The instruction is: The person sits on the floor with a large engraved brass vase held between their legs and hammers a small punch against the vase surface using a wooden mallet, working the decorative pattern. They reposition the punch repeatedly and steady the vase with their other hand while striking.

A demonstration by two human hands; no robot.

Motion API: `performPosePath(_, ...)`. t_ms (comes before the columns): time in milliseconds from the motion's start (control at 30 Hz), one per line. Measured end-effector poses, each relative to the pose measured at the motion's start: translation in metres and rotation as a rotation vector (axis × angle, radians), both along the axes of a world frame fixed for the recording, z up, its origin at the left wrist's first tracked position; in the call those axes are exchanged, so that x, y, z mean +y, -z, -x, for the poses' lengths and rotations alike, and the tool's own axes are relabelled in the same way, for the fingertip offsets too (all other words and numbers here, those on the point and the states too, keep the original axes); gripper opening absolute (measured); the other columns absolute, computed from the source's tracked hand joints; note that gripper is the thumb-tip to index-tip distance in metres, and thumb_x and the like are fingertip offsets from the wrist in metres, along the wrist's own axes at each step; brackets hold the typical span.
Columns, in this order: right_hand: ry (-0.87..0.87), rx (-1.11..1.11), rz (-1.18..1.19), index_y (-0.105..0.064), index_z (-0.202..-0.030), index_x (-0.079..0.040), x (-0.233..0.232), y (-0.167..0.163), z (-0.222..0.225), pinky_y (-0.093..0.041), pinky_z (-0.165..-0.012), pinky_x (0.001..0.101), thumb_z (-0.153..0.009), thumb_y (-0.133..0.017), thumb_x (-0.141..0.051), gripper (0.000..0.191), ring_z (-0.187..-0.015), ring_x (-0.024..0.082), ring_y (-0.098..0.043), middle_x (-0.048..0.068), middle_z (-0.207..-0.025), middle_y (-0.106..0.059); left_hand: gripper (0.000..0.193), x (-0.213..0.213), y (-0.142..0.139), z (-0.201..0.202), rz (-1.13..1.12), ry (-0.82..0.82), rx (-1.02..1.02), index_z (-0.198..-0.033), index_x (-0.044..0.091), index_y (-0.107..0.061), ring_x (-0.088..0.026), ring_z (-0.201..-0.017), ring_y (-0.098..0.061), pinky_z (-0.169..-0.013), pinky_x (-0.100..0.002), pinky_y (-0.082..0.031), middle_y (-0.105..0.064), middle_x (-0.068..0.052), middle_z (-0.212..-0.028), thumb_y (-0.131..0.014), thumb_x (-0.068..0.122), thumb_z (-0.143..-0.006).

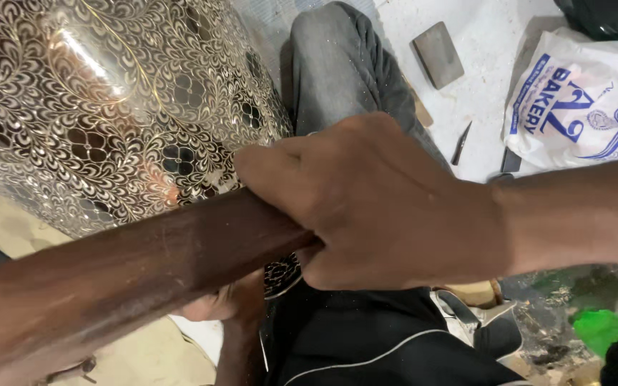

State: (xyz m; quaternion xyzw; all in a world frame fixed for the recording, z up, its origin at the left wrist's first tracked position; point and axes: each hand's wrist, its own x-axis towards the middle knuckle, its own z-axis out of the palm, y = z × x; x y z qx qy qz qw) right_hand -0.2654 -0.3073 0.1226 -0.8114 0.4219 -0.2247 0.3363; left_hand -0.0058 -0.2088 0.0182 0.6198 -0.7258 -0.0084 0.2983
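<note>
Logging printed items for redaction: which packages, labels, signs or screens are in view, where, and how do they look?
White plastic bag: upper right on the floor, crumpled, with blue lettering and a blue swirl emblem.
Green plastic wrapper: lower right, crumpled, bright green; no print can be made out.
No signs, screens or separate labels visible.

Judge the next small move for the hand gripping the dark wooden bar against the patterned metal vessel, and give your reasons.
Probably ease the wooden bar slightly along the engraved metal vessel. The right hand is wrapped around the bar's end, the bar lies across the vessel's lower edge, and the left hand sits beneath, mostly hidden, seemingly steadying it.
</note>
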Motion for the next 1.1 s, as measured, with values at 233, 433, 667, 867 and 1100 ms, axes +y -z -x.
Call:
performPosePath(233, -0.04, 0.028, -0.082, -0.059, -0.095, -0.005, -0.004, 0.0, -0.002, -0.039, -0.035, 0.0402, -0.093, -0.071, -0.011, 0.014, -0.042, 0.021, -0.056, 0.004, -0.066, -0.061, 0.02, 0.004, 0.002, 0.0, 0.016, 0.007, -0.031, -0.075, 0.004, -0.049, -0.023, -0.055, -0.048, -0.058, -0.035, -0.037, -0.053, -0.008, -0.07, -0.067, -0.003, -0.078)
performPosePath(433, -0.018, 0.034, -0.109, -0.059, -0.089, -0.006, -0.006, 0.003, 0.007, -0.043, -0.041, 0.0444, -0.07, -0.07, -0.006, 0.022, -0.045, 0.026, -0.06, 0.006, -0.063, -0.061, 0.023, 0.004, 0.004, -0.002, 0.025, -0.007, -0.054, -0.071, 0.005, -0.045, -0.023, -0.053, -0.044, -0.056, -0.036, -0.034, -0.05, -0.007, -0.066, -0.065, -0.004, -0.077)
performPosePath(667, -0.057, 0.103, -0.128, -0.058, -0.092, -0.005, -0.015, 0.002, 0.012, -0.043, -0.043, 0.0479, -0.065, -0.071, -0.008, 0.03, -0.05, 0.032, -0.063, 0.008, -0.065, -0.063, 0.028, 0.006, 0.005, -0.002, 0.024, -0.01, -0.069, -0.065, 0.006, -0.041, -0.024, -0.05, -0.041, -0.053, -0.037, -0.031, -0.046, -0.006, -0.063, -0.064, -0.006, -0.075)
performPosePath(867, -0.032, 0.114, -0.115, -0.059, -0.093, -0.007, -0.016, 0.001, 0.014, -0.045, -0.046, 0.0481, -0.064, -0.073, -0.01, 0.033, -0.056, 0.033, -0.066, 0.008, -0.067, -0.064, 0.031, 0.005, 0.006, 0.0, 0.033, -0.019, -0.086, -0.061, 0.008, -0.037, -0.025, -0.048, -0.037, -0.051, -0.038, -0.027, -0.043, -0.005, -0.06, -0.062, -0.007, -0.073)
performPosePath(1100, -0.025, 0.215, -0.142, -0.061, -0.107, -0.01, -0.01, 0.008, 0.013, -0.043, -0.044, 0.0472, -0.074, -0.075, -0.012, 0.036, -0.054, 0.028, -0.064, 0.005, -0.071, -0.064, 0.03, 0.003, 0.003, 0.001, 0.011, -0.02, -0.025, -0.061, 0.007, -0.039, -0.023, -0.046, -0.038, -0.049, -0.037, -0.03, -0.043, -0.006, -0.058, -0.063, -0.006, -0.073)
